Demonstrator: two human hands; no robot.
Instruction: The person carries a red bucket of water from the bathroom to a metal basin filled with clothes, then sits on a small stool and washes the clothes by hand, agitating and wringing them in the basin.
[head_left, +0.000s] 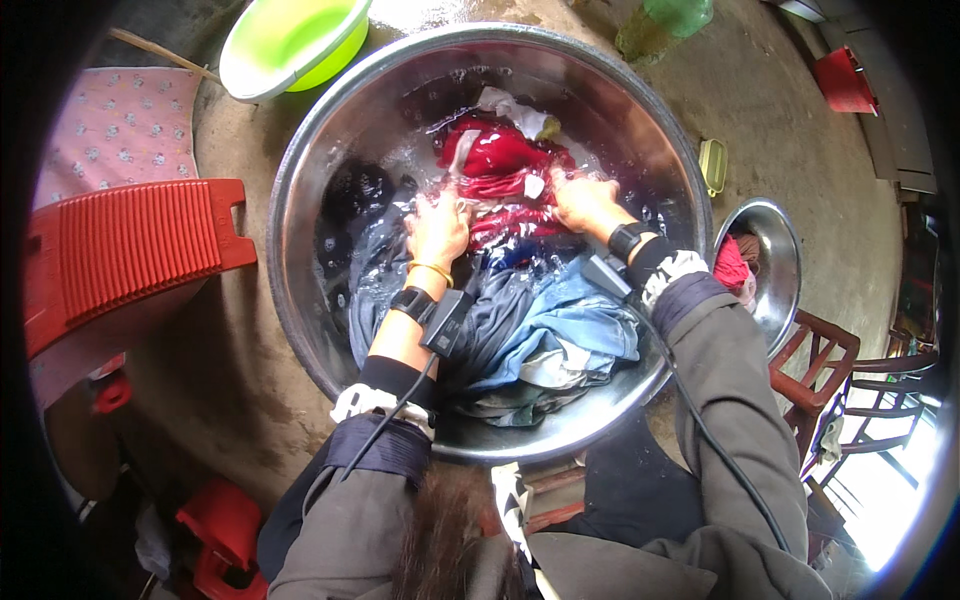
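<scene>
In front of me stands a large metal basin (301, 161) holding water and soaking clothes. My right hand (587, 201) is closed on the right side of a red garment (499, 154) with white parts. At the garment's left side is my left hand (439, 229), its fingertips in the water and partly hidden; the fingers seem to grip the cloth. Below the hands lie dark grey cloth (491, 307) and a light blue garment (574, 315), bunched against the near wall. A white cloth (514, 111) floats beyond the red one.
Left of the basin are a red plastic washboard (142, 251) and a pink patterned cloth (124, 124). A green plastic basin (300, 45) stands at the upper left. On the right are a green soap dish (713, 166), a smaller metal bowl (780, 255) with clothes, and a wooden chair (817, 360).
</scene>
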